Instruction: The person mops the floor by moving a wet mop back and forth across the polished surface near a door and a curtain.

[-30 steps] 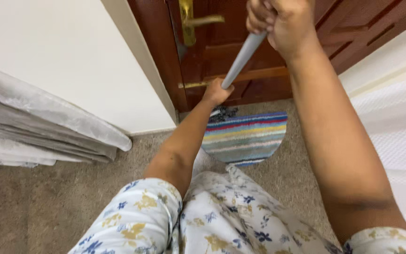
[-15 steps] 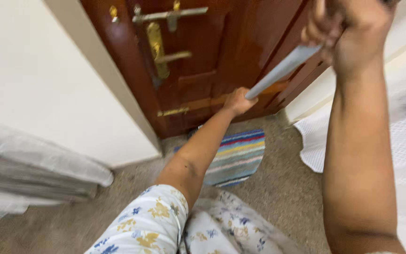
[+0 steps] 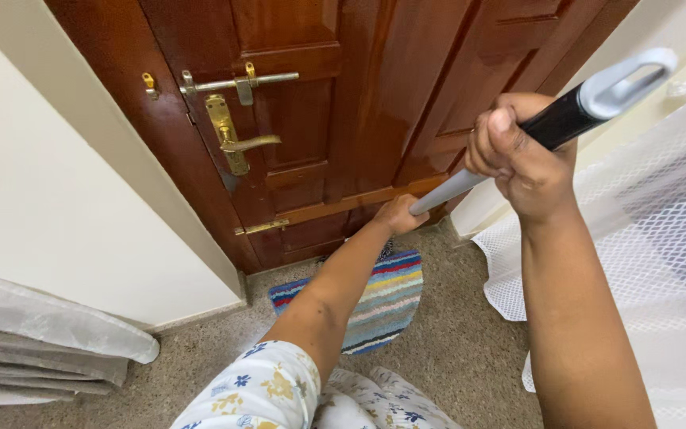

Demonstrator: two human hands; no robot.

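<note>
A long grey handle (image 3: 446,189) with a black grip and a grey loop end (image 3: 627,79) slants from upper right down toward the floor. My right hand (image 3: 522,163) is closed around the black grip near the top. My left hand (image 3: 400,214) grips the grey shaft lower down, just above a striped mat (image 3: 383,298) at the foot of a brown wooden door (image 3: 359,103). The handle's lower end is hidden behind my left hand.
The door carries a brass lever handle (image 3: 236,143) and a sliding bolt (image 3: 240,81). A white wall (image 3: 49,206) stands on the left, with pale curtain folds (image 3: 33,349) below it. White netting (image 3: 645,230) hangs on the right. The floor (image 3: 462,349) is speckled grey.
The view has tilted up and swung left, so more of the door and its bolt shows. My right hand has come lower and nearer with the handle's loop end now in sight.
</note>
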